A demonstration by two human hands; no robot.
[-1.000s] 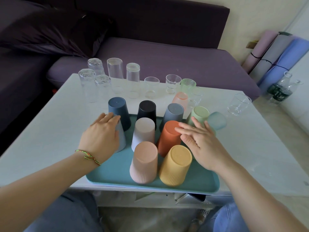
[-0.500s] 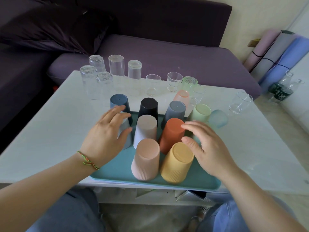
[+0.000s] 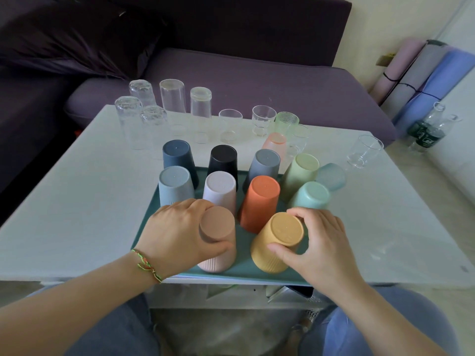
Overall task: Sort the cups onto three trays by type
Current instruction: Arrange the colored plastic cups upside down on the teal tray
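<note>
A teal tray (image 3: 241, 271) at the table's near edge carries several upside-down ribbed plastic cups. My left hand (image 3: 177, 237) grips the pink cup (image 3: 218, 242) at the tray's front. Beside it, my right hand (image 3: 318, 242) grips the yellow cup (image 3: 277, 242), which leans to the right. Behind them stand orange (image 3: 261, 201), white (image 3: 219, 188), light blue (image 3: 174, 183), navy (image 3: 178, 156), black (image 3: 223, 160), grey (image 3: 263, 165), light green (image 3: 299, 173) and mint (image 3: 311, 195) cups. Tall clear glasses (image 3: 172, 96) are inverted at the table's far left.
Small clear glasses (image 3: 263, 119) stand upright along the white table's (image 3: 77, 201) far edge, with one more (image 3: 363, 151) at the right. A purple sofa (image 3: 244, 80) lies behind the table. Rolled mats (image 3: 421, 80) and bottles (image 3: 426, 132) are at the right.
Both hands have drawn back toward me from the middle cups. The left now grips the pink cup and the right the yellow cup, which has tipped.
</note>
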